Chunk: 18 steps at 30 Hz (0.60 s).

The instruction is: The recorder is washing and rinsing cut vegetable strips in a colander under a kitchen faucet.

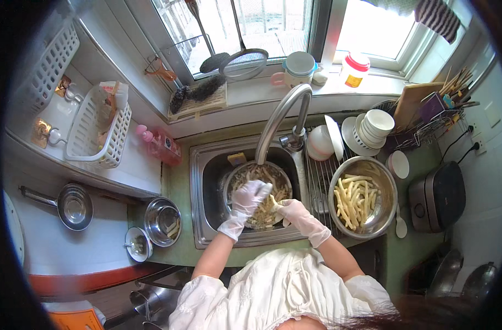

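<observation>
My gloved left hand is over a round basin in the stainless steel sink. Its fingers are curled, and what they may hold is hidden. Beside it, my gloved right hand pinches a pale strip of food above the basin's near right side. Water and many pale pieces fill the basin. To the right, a large steel bowl holds a pile of pale yellow food sticks.
A curved faucet arches over the basin. A yellow sponge lies at the sink's back. Stacked bowls stand on the right rack. At left are a smaller steel bowl, a patterned bowl and a pink soap bottle.
</observation>
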{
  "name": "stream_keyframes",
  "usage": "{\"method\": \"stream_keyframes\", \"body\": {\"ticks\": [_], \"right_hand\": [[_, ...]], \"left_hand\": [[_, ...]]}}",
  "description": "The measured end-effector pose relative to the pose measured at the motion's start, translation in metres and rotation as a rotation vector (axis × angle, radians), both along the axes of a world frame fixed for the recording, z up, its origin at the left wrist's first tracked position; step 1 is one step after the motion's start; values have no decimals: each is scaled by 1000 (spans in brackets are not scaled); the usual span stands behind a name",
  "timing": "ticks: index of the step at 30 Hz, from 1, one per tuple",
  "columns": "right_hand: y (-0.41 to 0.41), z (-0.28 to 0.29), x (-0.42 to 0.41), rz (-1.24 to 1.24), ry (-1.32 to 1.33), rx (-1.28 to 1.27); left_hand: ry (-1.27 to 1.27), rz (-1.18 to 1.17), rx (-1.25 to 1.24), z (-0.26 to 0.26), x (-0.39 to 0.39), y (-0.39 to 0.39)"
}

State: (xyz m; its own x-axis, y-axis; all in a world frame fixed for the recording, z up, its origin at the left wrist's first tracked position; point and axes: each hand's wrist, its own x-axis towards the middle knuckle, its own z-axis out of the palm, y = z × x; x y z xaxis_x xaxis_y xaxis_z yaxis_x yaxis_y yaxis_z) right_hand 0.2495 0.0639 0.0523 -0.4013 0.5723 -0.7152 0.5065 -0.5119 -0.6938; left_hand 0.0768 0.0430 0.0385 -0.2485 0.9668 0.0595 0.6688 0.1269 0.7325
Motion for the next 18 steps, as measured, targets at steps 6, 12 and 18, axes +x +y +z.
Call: {"method": "stream_keyframes", "body": {"ticks": [6, 12, 18], "right_hand": [[-6, -12, -3, 121, -214, 251], [-13, -16, 1, 283, -366, 635], [-18, -35, 5, 159, -298, 777]], "left_hand": [[246, -80, -37, -17, -3, 6], [212, -156, -66, -25, 8, -2], [159, -258, -144, -7, 19, -2]]}}
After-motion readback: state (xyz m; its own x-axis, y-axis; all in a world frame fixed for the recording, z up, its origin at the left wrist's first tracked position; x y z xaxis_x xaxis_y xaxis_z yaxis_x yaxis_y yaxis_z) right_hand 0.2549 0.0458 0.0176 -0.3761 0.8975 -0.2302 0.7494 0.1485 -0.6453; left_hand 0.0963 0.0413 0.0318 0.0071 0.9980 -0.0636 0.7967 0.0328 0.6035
